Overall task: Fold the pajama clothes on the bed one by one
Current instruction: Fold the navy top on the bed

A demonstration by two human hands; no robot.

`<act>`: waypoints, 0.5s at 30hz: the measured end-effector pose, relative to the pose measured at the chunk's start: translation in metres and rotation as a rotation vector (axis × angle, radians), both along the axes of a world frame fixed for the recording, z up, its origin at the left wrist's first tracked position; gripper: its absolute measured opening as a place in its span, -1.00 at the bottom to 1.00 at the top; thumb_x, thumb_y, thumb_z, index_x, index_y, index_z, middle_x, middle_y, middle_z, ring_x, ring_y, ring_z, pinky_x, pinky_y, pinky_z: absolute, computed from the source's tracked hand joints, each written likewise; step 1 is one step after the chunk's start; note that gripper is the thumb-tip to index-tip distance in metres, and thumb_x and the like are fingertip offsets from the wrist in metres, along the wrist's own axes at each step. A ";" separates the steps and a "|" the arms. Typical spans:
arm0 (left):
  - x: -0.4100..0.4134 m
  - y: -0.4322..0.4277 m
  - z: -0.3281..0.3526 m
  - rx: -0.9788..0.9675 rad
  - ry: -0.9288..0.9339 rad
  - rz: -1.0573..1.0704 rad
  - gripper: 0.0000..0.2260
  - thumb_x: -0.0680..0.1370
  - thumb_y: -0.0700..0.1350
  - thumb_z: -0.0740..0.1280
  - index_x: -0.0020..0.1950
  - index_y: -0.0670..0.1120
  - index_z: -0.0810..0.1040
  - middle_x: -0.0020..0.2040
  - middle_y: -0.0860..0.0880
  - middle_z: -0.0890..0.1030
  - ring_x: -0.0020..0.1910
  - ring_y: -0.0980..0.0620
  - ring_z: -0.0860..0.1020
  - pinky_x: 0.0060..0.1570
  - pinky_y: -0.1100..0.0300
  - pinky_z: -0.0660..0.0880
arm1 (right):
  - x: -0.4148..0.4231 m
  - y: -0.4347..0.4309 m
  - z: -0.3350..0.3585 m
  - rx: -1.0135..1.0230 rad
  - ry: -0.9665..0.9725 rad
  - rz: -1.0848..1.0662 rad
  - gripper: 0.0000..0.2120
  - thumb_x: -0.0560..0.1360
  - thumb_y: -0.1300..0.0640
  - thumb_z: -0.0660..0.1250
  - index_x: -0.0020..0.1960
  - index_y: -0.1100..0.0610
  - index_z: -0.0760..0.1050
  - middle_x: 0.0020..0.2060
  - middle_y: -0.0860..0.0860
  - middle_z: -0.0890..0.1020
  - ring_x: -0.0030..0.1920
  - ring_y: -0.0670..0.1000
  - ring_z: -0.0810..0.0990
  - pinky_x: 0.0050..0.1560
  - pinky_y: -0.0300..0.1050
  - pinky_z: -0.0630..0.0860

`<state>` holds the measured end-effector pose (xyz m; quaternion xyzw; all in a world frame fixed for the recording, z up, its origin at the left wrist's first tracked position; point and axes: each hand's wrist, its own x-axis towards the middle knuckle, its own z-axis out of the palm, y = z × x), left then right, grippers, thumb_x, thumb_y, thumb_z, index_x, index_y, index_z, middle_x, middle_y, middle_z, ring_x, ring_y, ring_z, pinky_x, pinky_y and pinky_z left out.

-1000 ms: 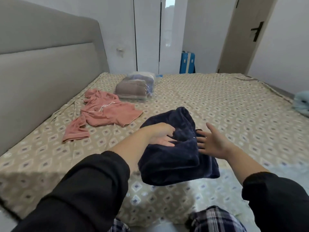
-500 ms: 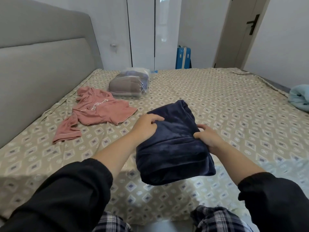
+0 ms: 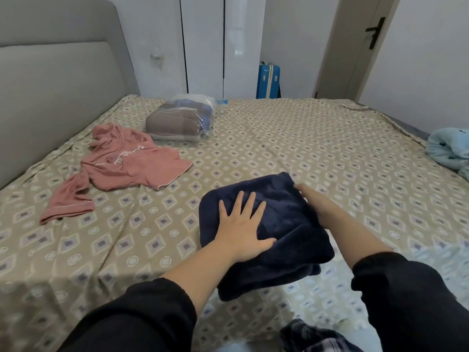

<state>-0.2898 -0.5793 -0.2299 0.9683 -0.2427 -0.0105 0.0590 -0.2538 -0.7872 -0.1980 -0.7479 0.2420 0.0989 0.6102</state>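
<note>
— Hands, nearest to us: what have they got?
— The left hand (image 3: 241, 229) lies flat with fingers spread, pressing on top of the folded navy pajama piece (image 3: 286, 219). The right hand (image 3: 317, 205) rests straight-fingered along its right edge. Neither one grips.
— And the garment sits where?
— On the bed (image 3: 304, 148), near the front edge. Farther left lies the pink pajama top (image 3: 132, 163), rumpled and unfolded. Beyond it is a clear bag of folded fabric (image 3: 180, 120). A pale blue garment (image 3: 449, 151) lies at the far right edge.
</note>
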 end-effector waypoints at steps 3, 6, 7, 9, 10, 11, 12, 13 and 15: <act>0.006 0.000 -0.001 -0.013 0.015 -0.007 -0.21 0.52 0.35 0.12 0.58 0.06 -0.18 0.58 -0.01 -0.29 0.52 -0.05 -0.37 0.40 -0.33 -0.32 | 0.024 0.029 -0.008 -0.359 -0.072 0.025 -0.49 0.52 -0.16 0.26 0.20 0.26 0.48 0.06 0.16 0.59 0.15 0.21 0.55 0.06 -0.09 0.40; 0.009 0.006 0.002 -0.051 0.017 -0.035 -0.29 0.55 0.31 0.10 0.59 0.07 -0.10 0.59 0.03 -0.22 0.53 0.00 -0.33 0.41 -0.26 -0.34 | 0.036 0.036 -0.034 -0.481 -0.089 -0.032 -0.57 0.54 -0.05 0.21 0.10 0.33 0.51 -0.08 0.24 0.63 -0.03 0.25 0.60 -0.08 -0.02 0.47; 0.008 0.009 0.002 -0.062 0.010 -0.050 -0.32 0.57 0.30 0.09 0.59 0.09 -0.06 0.59 0.04 -0.21 0.53 0.02 -0.33 0.41 -0.23 -0.36 | 0.039 0.032 -0.042 -0.463 -0.070 -0.091 -0.58 0.53 -0.04 0.21 0.10 0.32 0.52 -0.09 0.25 0.63 -0.05 0.25 0.60 -0.07 0.00 0.50; 0.003 0.017 0.002 -0.114 0.014 -0.036 -0.35 0.56 0.31 0.09 0.58 0.14 -0.02 0.59 0.07 -0.22 0.52 0.04 -0.35 0.41 -0.21 -0.37 | 0.038 0.030 -0.045 -0.463 -0.072 -0.184 -0.60 0.54 -0.02 0.20 0.11 0.32 0.51 -0.05 0.26 0.63 -0.03 0.27 0.59 -0.05 -0.01 0.49; -0.001 0.022 0.001 -0.163 0.037 -0.006 -0.33 0.55 0.32 0.12 0.58 0.15 -0.02 0.58 0.09 -0.25 0.52 0.05 -0.37 0.41 -0.21 -0.34 | 0.039 0.028 -0.048 -0.463 -0.093 -0.226 -0.61 0.56 0.00 0.19 0.12 0.32 0.50 -0.03 0.26 0.62 -0.01 0.27 0.58 -0.08 -0.03 0.46; -0.006 0.030 -0.002 -0.221 0.071 0.028 -0.30 0.53 0.34 0.15 0.58 0.17 -0.03 0.57 0.11 -0.29 0.51 0.06 -0.39 0.43 -0.22 -0.30 | 0.039 0.027 -0.048 -0.470 -0.101 -0.256 -0.62 0.57 0.02 0.18 0.14 0.33 0.49 -0.02 0.26 0.61 0.01 0.28 0.57 -0.10 -0.06 0.41; -0.011 0.038 -0.005 -0.286 0.109 0.054 -0.27 0.50 0.35 0.19 0.58 0.18 -0.04 0.55 0.13 -0.32 0.50 0.08 -0.41 0.45 -0.20 -0.24 | 0.039 0.025 -0.049 -0.483 -0.112 -0.277 -0.62 0.59 0.03 0.18 0.15 0.34 0.49 0.00 0.27 0.61 0.03 0.29 0.57 -0.11 -0.07 0.38; -0.016 0.046 -0.009 -0.361 0.154 0.073 -0.23 0.48 0.35 0.24 0.57 0.20 -0.06 0.54 0.16 -0.35 0.49 0.09 -0.42 0.48 -0.16 -0.18 | 0.038 0.024 -0.051 -0.496 -0.121 -0.292 -0.61 0.59 0.02 0.18 0.16 0.35 0.48 0.01 0.27 0.60 0.04 0.29 0.57 -0.11 -0.08 0.36; -0.025 0.060 -0.017 -0.522 0.272 0.120 -0.17 0.43 0.32 0.33 0.55 0.27 -0.09 0.51 0.22 -0.39 0.50 0.11 -0.39 0.52 -0.03 -0.07 | 0.037 0.024 -0.052 -0.522 -0.127 -0.297 -0.60 0.60 0.01 0.18 0.17 0.36 0.47 0.02 0.28 0.60 0.04 0.29 0.56 -0.11 -0.08 0.36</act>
